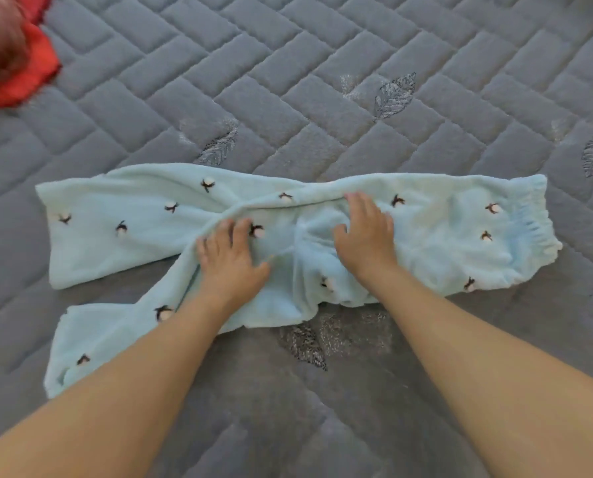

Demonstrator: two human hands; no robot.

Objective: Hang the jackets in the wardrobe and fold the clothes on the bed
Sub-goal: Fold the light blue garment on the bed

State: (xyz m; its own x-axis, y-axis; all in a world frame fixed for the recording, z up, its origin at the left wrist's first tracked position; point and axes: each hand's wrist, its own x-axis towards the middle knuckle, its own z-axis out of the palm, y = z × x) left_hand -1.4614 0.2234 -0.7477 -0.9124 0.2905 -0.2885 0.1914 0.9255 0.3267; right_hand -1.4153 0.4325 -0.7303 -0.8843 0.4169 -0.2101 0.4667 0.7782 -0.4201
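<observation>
Fingers (pixel 240 229) of both hands lie spread (holding nothing) on the pale-blue trousers (pixel 443 236) beneath them.

Soft, even daylight, faint shadows, blurred corners, slight wide-angle bend.

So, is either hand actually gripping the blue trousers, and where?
Neither grips. Left hand and right hand lie flat on the blue trousers around the crotch.

bare quilt (pixel 322 81) beyond pants (pixel 443 236) | red cloth (pixel 29 74) far-left corner
</observation>
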